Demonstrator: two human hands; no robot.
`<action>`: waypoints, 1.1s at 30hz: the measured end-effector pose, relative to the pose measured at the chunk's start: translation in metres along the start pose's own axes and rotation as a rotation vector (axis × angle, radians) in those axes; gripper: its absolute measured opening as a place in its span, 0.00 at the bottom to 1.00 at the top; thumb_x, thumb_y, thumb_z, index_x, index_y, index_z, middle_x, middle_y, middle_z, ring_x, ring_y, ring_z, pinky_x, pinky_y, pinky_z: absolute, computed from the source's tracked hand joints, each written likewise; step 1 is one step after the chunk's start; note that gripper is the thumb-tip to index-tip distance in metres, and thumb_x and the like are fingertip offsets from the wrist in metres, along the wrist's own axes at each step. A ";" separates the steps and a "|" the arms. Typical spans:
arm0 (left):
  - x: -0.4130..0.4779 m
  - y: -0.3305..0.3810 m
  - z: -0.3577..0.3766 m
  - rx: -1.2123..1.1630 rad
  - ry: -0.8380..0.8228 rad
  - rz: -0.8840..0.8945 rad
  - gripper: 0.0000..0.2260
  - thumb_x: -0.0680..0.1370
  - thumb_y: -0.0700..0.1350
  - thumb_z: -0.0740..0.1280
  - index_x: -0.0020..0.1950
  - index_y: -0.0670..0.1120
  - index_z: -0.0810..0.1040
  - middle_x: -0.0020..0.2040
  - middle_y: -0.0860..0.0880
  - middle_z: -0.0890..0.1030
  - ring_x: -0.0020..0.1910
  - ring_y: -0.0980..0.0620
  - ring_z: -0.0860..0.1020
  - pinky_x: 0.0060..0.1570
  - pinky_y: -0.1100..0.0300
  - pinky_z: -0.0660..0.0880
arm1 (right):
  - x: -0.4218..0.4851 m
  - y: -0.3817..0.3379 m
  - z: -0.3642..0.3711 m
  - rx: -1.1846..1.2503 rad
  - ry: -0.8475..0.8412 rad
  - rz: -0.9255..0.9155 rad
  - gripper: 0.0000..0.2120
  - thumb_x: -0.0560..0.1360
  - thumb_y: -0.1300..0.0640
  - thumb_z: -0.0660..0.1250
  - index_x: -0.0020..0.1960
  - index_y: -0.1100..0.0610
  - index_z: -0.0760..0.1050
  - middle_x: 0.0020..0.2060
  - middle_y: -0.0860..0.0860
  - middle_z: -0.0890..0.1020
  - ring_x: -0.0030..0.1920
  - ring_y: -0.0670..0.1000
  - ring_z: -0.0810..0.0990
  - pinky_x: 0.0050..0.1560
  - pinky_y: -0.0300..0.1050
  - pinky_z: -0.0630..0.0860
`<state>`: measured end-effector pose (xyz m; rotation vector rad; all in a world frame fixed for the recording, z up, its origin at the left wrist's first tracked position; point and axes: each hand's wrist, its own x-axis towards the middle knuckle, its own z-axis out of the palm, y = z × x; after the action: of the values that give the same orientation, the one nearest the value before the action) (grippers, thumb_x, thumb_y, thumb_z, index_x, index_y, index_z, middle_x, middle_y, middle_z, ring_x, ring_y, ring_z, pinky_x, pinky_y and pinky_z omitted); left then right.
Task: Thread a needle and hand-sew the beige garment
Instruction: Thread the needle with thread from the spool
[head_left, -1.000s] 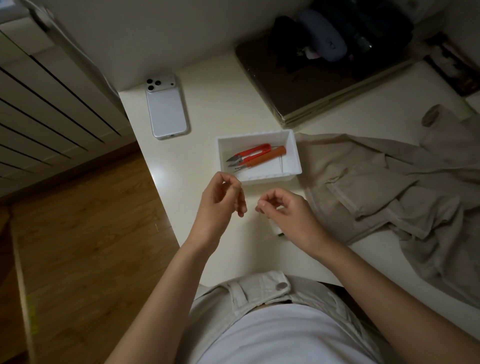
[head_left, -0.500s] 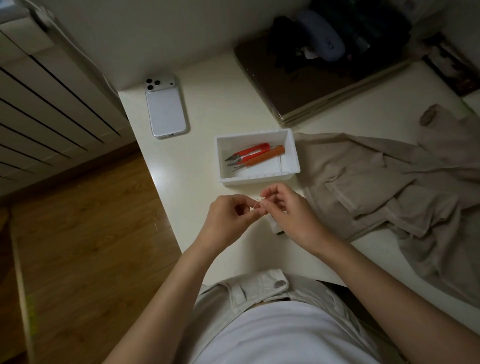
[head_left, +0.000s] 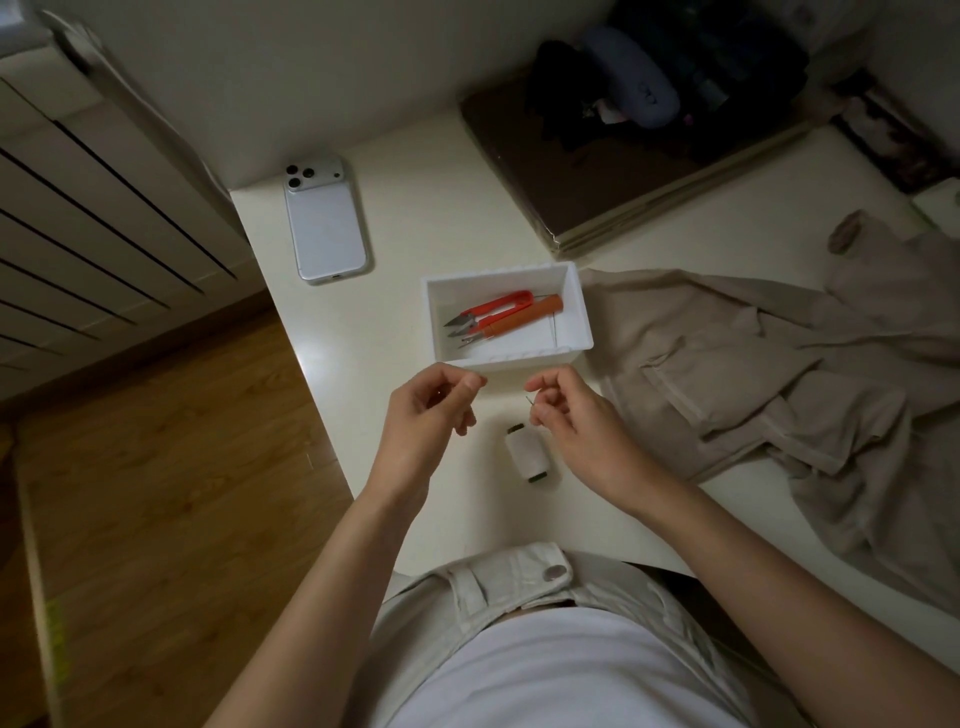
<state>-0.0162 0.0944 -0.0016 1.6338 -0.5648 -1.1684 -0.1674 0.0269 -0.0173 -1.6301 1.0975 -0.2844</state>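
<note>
Head view: right hand (head_left: 576, 423) fingers (head_left: 546, 383) pinch the needle (head_left: 530, 400); left hand (head_left: 423, 418) fingers (head_left: 464, 385) pinched, contents unclear.

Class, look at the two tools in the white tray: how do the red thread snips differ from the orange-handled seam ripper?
The thread snips are red with a looped handle and two pointed blades; the seam ripper has a straight orange handle and one thin metal tip. The snips lie farther from the person, the seam ripper nearer. Both lie slanted in the white tray, metal ends pointing left.
</note>
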 end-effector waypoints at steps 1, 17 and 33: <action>0.000 0.001 0.000 -0.046 -0.004 -0.016 0.06 0.78 0.40 0.65 0.43 0.42 0.78 0.33 0.48 0.75 0.32 0.55 0.73 0.38 0.63 0.70 | 0.000 0.000 0.000 -0.019 -0.001 -0.006 0.08 0.81 0.63 0.56 0.53 0.52 0.70 0.43 0.45 0.74 0.46 0.41 0.75 0.47 0.26 0.70; 0.001 -0.039 -0.003 0.550 0.025 0.098 0.07 0.81 0.41 0.61 0.44 0.42 0.73 0.34 0.50 0.74 0.33 0.53 0.70 0.33 0.67 0.67 | 0.004 0.014 -0.007 -0.121 0.062 0.021 0.15 0.79 0.70 0.57 0.58 0.60 0.78 0.47 0.52 0.74 0.40 0.41 0.74 0.42 0.26 0.71; 0.013 -0.065 0.016 0.553 0.071 0.549 0.06 0.79 0.40 0.58 0.44 0.50 0.68 0.39 0.55 0.71 0.36 0.60 0.69 0.35 0.64 0.67 | 0.004 0.026 -0.012 -0.235 0.157 0.041 0.15 0.80 0.69 0.54 0.57 0.60 0.77 0.49 0.47 0.71 0.40 0.37 0.72 0.41 0.21 0.67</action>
<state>-0.0364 0.1015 -0.0667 1.7921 -1.2784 -0.5663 -0.1865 0.0165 -0.0362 -1.8137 1.3220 -0.2688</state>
